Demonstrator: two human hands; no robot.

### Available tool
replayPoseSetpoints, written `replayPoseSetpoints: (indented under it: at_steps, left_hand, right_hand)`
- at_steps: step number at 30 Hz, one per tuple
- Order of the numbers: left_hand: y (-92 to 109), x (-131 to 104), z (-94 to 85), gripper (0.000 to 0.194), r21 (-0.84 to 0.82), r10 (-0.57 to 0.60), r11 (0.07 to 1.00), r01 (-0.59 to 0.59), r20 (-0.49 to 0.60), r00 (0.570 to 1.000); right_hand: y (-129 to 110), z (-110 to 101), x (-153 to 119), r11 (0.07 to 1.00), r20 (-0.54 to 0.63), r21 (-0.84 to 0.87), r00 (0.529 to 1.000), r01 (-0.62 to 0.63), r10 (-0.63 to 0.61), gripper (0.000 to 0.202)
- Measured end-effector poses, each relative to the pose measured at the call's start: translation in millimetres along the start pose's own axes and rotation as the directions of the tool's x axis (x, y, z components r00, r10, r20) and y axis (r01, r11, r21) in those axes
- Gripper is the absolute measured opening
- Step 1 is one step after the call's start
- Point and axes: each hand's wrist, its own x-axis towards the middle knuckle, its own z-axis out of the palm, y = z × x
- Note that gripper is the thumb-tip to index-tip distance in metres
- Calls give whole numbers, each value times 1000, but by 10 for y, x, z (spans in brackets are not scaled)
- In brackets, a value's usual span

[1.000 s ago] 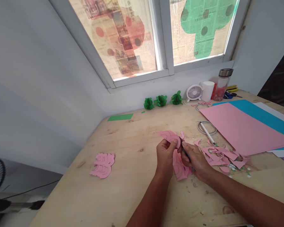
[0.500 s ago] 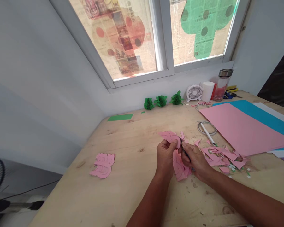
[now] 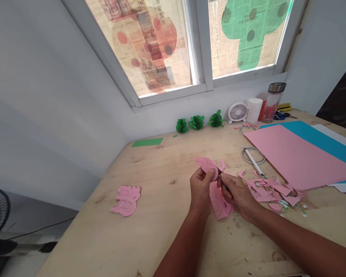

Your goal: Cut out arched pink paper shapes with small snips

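Note:
My left hand [image 3: 200, 188] pinches a piece of pink paper [image 3: 207, 164] with curved lines drawn on it. My right hand [image 3: 238, 192] is closed round a pair of scissors [image 3: 225, 184], whose dark blades meet the paper's right edge. Most of the scissors' handles are hidden by my fingers. Beneath my hands lie more pink paper pieces [image 3: 218, 204] with drawn curves. A stack of cut pink paper shapes [image 3: 127, 201] with scalloped edges rests on the table to the left.
Pink paper scraps [image 3: 272, 191] lie right of my hands, near a white pen [image 3: 253, 162]. Large pink sheets [image 3: 296, 157] cover blue and white ones. Along the wall stand green paper ornaments [image 3: 196, 122], a small white fan [image 3: 238, 112] and a glass bottle [image 3: 272, 104]. A green strip [image 3: 147, 142] lies at the back left.
The pink paper in my left hand has turned slightly, and the scissors have shifted a little left along its edge. My hands otherwise stay in nearly the same place.

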Motion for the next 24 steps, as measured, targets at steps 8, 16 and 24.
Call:
replayPoseSetpoints:
  at_steps: [8, 16, 24]
  left_hand:
    - [-25, 3, -38, 22, 17, 4, 1000, -4, 2, 1000]
    - [-13, 18, -17, 21, 44, 18, 999, -20, 43, 999]
    - [-3, 5, -14, 21, 20, -1, 1000, 0, 47, 999]
  right_hand:
    - [-1, 4, -3, 998, -16, -63, 1000, -5, 4, 43]
    - [30, -7, 4, 999, -12, -43, 1000, 13, -14, 40]
    - [8, 9, -14, 999, -10, -32, 1000, 9, -10, 42]
